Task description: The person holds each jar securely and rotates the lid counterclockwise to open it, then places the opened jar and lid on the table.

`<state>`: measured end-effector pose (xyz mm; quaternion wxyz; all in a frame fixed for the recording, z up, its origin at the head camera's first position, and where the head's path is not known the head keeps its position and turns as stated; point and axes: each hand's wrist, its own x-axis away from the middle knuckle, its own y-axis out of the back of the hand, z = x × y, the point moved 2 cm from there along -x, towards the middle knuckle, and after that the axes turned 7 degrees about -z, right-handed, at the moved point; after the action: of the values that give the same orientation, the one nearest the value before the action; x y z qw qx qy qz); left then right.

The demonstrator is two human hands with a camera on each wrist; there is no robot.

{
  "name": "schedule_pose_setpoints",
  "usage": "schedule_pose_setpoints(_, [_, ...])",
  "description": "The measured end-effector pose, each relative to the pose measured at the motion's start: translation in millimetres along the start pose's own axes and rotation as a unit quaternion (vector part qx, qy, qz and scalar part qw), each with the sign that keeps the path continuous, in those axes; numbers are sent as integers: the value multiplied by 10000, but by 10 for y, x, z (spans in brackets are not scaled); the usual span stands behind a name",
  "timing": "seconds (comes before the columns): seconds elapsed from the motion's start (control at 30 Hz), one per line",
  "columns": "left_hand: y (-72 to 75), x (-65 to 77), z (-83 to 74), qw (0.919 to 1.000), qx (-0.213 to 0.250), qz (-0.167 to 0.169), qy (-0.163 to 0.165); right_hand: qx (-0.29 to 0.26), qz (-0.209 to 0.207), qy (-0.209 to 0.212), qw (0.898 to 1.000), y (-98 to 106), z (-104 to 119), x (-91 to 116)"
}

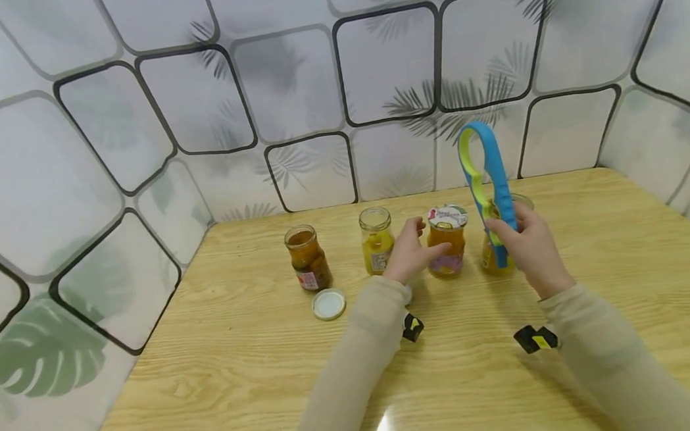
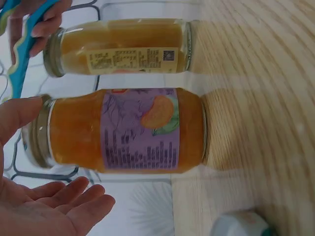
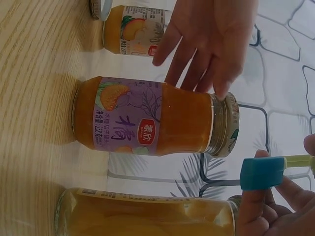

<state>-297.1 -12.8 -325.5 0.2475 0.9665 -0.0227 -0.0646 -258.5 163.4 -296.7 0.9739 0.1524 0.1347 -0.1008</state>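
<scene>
My left hand reaches to a lidded glass jar with a purple label, which stands upright and holds orange fruit. In the left wrist view the fingers are spread beside this jar, and the thumb lies at the edge of its lid; whether it touches, I cannot tell. My right hand grips a blue and lime-green jar opener, its looped end upward. Behind that hand stands a taller glass jar of yellow fruit, partly hidden in the head view.
Left of my left hand are an uncovered jar of yellow fruit and an uncovered jar with dark brown contents. One loose lid lies in front; another is mostly hidden by my left wrist. Patterned wall covering backs the wooden table.
</scene>
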Motion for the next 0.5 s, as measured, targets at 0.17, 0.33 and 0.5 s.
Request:
schedule_pose_setpoints(0.17, [-106,-40,-103,9997,150,-120,-119,-115,7,81,9999,-10,6,4])
schedule_pose_setpoints(0.33, [-181,-73,-123,9995,148,-282,-72,-216,56,94,9997,-19,6,11])
schedule_pose_setpoints(0.5, [-208,-86,-116,9991,-35,-398,-172,-137,58,67,9999,-17,9,8])
